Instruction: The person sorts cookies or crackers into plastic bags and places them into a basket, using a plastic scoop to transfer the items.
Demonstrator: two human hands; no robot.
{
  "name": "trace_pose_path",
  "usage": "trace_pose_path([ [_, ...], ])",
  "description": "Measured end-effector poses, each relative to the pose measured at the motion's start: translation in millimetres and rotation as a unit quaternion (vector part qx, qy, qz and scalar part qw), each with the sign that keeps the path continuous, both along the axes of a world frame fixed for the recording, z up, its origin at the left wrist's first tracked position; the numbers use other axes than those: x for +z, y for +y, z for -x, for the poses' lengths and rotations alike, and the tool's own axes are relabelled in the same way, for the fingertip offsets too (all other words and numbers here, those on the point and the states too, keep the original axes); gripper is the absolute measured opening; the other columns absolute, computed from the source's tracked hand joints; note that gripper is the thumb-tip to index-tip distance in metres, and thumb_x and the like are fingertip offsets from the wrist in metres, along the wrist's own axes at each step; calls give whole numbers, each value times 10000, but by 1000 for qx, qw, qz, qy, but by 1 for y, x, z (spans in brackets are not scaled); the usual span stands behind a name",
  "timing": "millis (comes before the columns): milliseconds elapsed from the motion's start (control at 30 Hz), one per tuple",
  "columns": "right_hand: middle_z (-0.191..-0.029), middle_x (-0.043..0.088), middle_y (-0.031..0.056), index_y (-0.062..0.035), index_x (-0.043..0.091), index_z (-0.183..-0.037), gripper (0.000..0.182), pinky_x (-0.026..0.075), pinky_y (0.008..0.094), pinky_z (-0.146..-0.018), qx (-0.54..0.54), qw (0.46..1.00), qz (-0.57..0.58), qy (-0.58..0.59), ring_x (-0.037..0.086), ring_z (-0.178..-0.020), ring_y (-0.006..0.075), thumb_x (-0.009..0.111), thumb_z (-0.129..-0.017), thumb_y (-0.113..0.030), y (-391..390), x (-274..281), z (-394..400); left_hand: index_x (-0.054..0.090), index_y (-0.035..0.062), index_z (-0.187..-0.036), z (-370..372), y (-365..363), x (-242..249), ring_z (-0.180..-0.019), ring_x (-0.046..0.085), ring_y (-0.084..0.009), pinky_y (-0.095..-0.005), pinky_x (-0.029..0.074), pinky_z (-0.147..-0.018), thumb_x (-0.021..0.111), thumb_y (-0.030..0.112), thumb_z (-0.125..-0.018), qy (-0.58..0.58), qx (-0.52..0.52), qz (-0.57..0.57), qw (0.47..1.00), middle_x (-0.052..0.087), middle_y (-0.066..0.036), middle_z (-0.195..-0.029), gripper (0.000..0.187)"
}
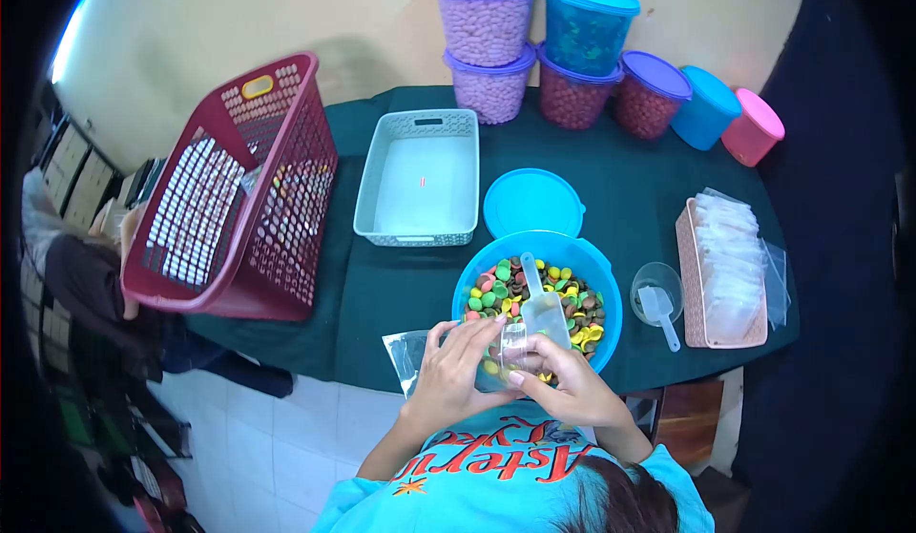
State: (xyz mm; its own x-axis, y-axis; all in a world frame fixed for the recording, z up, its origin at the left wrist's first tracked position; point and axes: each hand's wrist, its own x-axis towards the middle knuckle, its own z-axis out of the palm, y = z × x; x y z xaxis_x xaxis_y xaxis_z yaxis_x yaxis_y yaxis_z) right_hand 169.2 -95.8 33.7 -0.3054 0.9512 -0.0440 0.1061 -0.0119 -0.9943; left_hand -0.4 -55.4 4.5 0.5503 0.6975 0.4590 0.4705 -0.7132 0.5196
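Both hands are together at the near edge of a blue tub (612,318) of colourful candies (496,290). My left hand (456,373) and my right hand (570,385) have their fingers closed round a small clear plastic container (513,342), one from each side. A few candies show through or behind it. A clear scoop (546,312) lies on the candies just beyond my fingers, its handle pointing away. Beside my left hand, a clear plastic bag (405,354) sticks out over the table edge; what holds it is hidden.
A maroon basket (301,142) and a grey tray (425,175) stand left. A blue lid (532,205) lies behind the tub. Right are a cup (649,280) with a scoop (660,312) and a pink basket (689,275) of bags. Lidded tubs (489,32) line the back. Another person (72,256) is far left.
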Motion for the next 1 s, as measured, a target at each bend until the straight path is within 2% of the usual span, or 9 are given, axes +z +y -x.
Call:
trace_pose_path([
  [200,-953,623,128,16,460,-1071,276,460,273,-682,62,998,-18,-23,604,-828,155,540,-828,-89,8,-3,-23,445,31,-1200,-9,-16,-6,-1028,504,-267,-390,363,-870,798,370,-514,-24,52,16,998,497,-123,-1140,842],
  [300,-911,638,85,14,524,-1027,228,459,257,-674,13,995,-102,2,591,-746,115,539,-831,-103,24,0,-44,449,26,-1203,-3,-23,-8,-1029,503,-287,-377,396,-859,823,344,-473,-64,85,55,993,479,-148,-1146,880],
  [400,-833,623,133,8,581,-891,137,471,274,-661,-72,975,-163,-133,616,-744,175,551,-801,-89,62,-5,-64,436,13,-1214,3,-33,-8,-1043,499,-283,-362,416,-857,845,327,-434,-126,111,112,979,474,-165,-1152,935],
  [500,-860,578,152,-47,589,-968,243,446,392,-731,37,920,-169,-350,562,-839,281,587,-756,-165,96,-22,-78,400,-14,-1238,7,-42,-14,-1072,490,-275,-359,384,-903,856,323,-412,-197,127,147,961,478,-182,-1163,1002],
  [533,-860,578,152,-47,589,-968,243,446,392,-731,40,921,-169,-348,562,-839,281,587,-756,-165,99,-25,-77,389,-20,-1244,8,-45,-18,-1093,477,-278,-362,365,-922,850,327,-425,-229,121,157,953,474,-187,-1178,1001],
  [600,-875,533,130,-72,585,-1004,292,409,387,-754,118,859,-238,-437,502,-859,276,603,-745,-206,104,-30,-75,379,-26,-1250,10,-49,-20,-1114,464,-281,-365,345,-941,844,330,-439,-259,120,165,944,470,-192,-1194,1000],
  [733,-909,492,120,-99,603,-999,301,395,367,-741,193,828,-264,-456,459,-905,265,625,-719,-207,114,-32,-64,315,-2,-1289,7,-58,-20,-1164,421,-296,-388,319,-971,775,274,-589,-325,96,206,918,421,-199,-1255,881],
  [867,-866,475,88,-103,648,-847,187,378,348,-731,227,770,-306,-512,438,-882,246,648,-680,-186,121,-39,-55,207,7,-1328,2,-60,-21,-1187,391,-285,-398,300,-985,697,258,-698,-446,80,262,852,413,-196,-1263,837],
  [1000,-853,477,72,-85,655,-698,105,361,337,-767,202,757,-375,-496,437,-889,221,668,-650,-178,119,-24,-53,195,12,-1324,5,-54,-31,-1175,404,-286,-406,313,-977,657,259,-746,-464,85,257,843,424,-204,-1247,781],
])
